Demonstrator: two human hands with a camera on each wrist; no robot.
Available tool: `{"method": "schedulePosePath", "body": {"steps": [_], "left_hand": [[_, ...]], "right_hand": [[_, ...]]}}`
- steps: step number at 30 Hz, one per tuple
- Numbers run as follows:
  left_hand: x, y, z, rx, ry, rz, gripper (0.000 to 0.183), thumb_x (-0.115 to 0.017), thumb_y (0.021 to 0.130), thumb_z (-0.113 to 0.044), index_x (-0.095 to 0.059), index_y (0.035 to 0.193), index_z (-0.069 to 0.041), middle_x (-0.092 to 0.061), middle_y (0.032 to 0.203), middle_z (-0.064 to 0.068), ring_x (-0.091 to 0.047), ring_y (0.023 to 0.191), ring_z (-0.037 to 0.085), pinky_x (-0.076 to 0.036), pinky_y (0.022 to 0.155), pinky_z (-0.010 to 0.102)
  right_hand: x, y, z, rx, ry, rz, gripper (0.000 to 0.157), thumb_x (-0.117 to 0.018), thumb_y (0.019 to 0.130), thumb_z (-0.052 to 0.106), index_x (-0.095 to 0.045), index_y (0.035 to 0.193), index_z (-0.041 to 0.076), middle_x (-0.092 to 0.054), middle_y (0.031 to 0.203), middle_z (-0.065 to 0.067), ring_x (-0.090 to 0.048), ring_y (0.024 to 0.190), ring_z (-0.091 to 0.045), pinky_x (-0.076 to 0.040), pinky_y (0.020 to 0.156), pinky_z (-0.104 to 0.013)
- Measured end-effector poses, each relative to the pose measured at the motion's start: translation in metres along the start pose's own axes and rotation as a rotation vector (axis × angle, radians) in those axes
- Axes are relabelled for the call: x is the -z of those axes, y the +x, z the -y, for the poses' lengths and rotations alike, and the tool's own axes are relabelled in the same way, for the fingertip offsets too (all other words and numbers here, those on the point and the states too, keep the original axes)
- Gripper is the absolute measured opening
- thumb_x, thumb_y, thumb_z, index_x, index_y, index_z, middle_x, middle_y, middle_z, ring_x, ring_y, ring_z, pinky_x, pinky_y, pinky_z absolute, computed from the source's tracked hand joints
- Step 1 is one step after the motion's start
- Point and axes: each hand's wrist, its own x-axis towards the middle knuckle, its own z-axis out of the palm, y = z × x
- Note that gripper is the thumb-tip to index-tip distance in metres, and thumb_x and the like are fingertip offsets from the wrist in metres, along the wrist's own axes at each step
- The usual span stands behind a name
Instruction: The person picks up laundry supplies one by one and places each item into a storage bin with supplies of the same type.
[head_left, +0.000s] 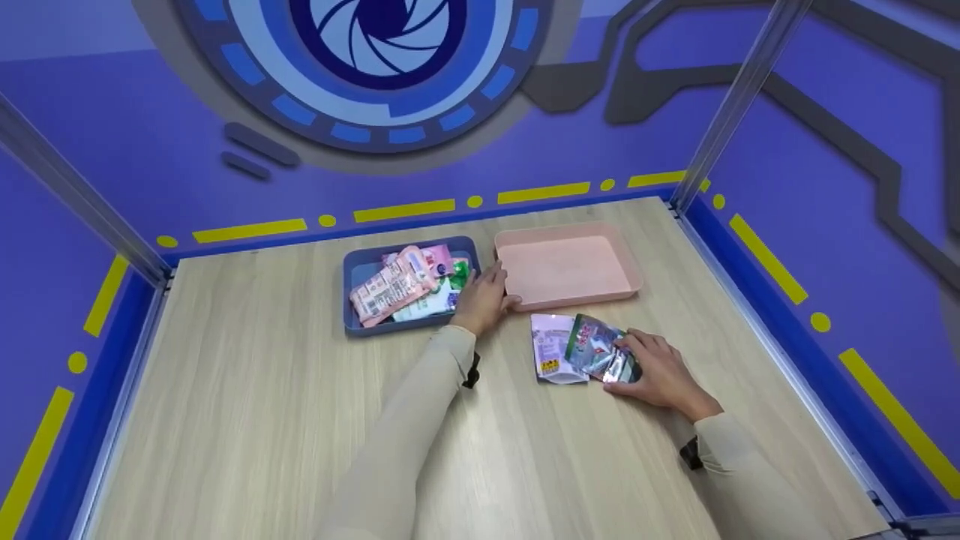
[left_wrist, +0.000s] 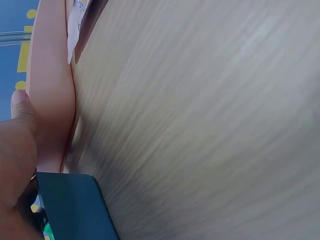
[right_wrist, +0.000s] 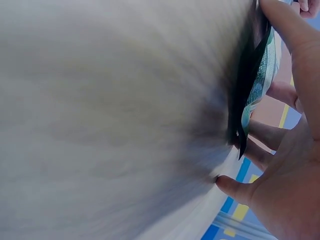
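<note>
In the head view, my left hand (head_left: 482, 300) lies between the blue tray (head_left: 346, 300) and the pink tray (head_left: 630, 281). Its thumb is extended against the front left corner of the pink tray, and the fingers reach along that tray's left side. My right hand (head_left: 664, 375) holds a shiny green-edged snack pouch (head_left: 596, 346) by its right side, between thumb and fingers. That pouch partly overlaps a light purple pouch (head_left: 551, 349) on the table. The right wrist view shows the dark underside of the held pouch (right_wrist: 250, 85) slightly tilted, its edge near the tabletop.
Several packets, including a pink pouch (head_left: 394, 289) and a white-and-green pouch (head_left: 431, 301), are piled inside the blue tray. A wooden table (head_left: 255, 420) carries everything. Purple panels (head_left: 420, 176) with metal corner posts border it at the back and sides.
</note>
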Motion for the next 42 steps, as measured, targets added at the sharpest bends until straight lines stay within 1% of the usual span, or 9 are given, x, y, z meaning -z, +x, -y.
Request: {"method": "schedulePosePath", "body": {"steps": [2,8,15,20,25,33,37,42], "left_hand": [[-0.0003,-0.0008,0.0005,0.006,0.004,0.002,0.062,-0.06,0.1,-0.048,-0.052,0.143,-0.004,-0.037,0.163,0.015,-0.038,0.149,0.028,-0.021,0.124,0.052],[0.0,-0.0024,0.0005,-0.012,0.015,-0.02,0.061,-0.061,0.1,-0.047,-0.053,0.14,-0.002,-0.038,0.162,0.016,-0.041,0.147,0.028,-0.024,0.123,0.053],[0.0003,-0.0017,-0.0004,-0.021,0.043,-0.031,0.063,-0.061,0.1,-0.047,-0.052,0.144,-0.002,-0.039,0.162,0.015,-0.042,0.146,0.028,-0.026,0.123,0.053],[0.0006,-0.0019,-0.0004,-0.023,0.047,-0.028,0.064,-0.061,0.1,-0.047,-0.052,0.144,-0.001,-0.04,0.161,0.016,-0.042,0.146,0.027,-0.026,0.123,0.053],[0.0006,-0.0024,-0.0001,-0.022,0.044,-0.024,0.064,-0.061,0.1,-0.047,-0.051,0.145,-0.002,-0.04,0.161,0.015,-0.042,0.147,0.027,-0.025,0.123,0.053],[-0.0006,-0.0017,0.001,-0.016,0.024,-0.015,0.064,-0.06,0.1,-0.048,-0.051,0.145,-0.002,-0.039,0.162,0.016,-0.04,0.148,0.028,-0.024,0.123,0.053],[0.0002,-0.002,0.0006,-0.021,0.005,-0.027,0.063,-0.062,0.099,-0.047,-0.053,0.142,-0.002,-0.041,0.16,0.017,-0.041,0.147,0.029,-0.025,0.123,0.054],[-0.0005,-0.0021,0.0008,-0.019,0.006,-0.035,0.061,-0.062,0.099,-0.047,-0.054,0.139,-0.003,-0.041,0.16,0.016,-0.041,0.147,0.029,-0.025,0.123,0.054]], "right_hand": [[-0.0005,0.0006,0.0002,0.005,0.002,-0.004,0.089,-0.082,0.078,0.063,-0.054,0.143,0.007,-0.039,0.155,-0.027,-0.035,0.14,-0.049,-0.025,0.111,-0.073],[-0.0019,0.0005,0.0002,0.004,0.005,-0.01,0.089,-0.082,0.078,0.061,-0.054,0.143,0.008,-0.04,0.155,-0.026,-0.036,0.14,-0.048,-0.026,0.11,-0.073],[-0.0031,-0.0001,-0.0019,0.033,-0.006,-0.052,0.087,-0.083,0.078,0.061,-0.056,0.141,0.008,-0.045,0.151,-0.024,-0.041,0.136,-0.046,-0.031,0.106,-0.075],[-0.0033,0.0009,-0.0022,0.028,0.001,-0.049,0.085,-0.084,0.077,0.059,-0.056,0.14,0.008,-0.044,0.152,-0.023,-0.04,0.136,-0.045,-0.031,0.106,-0.074],[-0.0031,0.0021,-0.0016,0.019,0.004,-0.041,0.086,-0.084,0.077,0.058,-0.055,0.141,0.008,-0.043,0.152,-0.024,-0.039,0.137,-0.046,-0.03,0.107,-0.074],[-0.0039,0.0023,-0.0027,0.02,-0.008,-0.04,0.086,-0.085,0.077,0.059,-0.055,0.141,0.009,-0.044,0.151,-0.022,-0.04,0.136,-0.045,-0.031,0.106,-0.074],[-0.0037,0.0027,-0.0025,0.021,-0.007,-0.04,0.085,-0.085,0.077,0.059,-0.055,0.14,0.01,-0.045,0.151,-0.02,-0.041,0.135,-0.045,-0.032,0.106,-0.074],[-0.0021,0.0029,-0.0023,0.031,0.001,-0.049,0.084,-0.085,0.076,0.058,-0.056,0.139,0.01,-0.049,0.148,-0.018,-0.043,0.134,-0.044,-0.034,0.104,-0.073]]}}
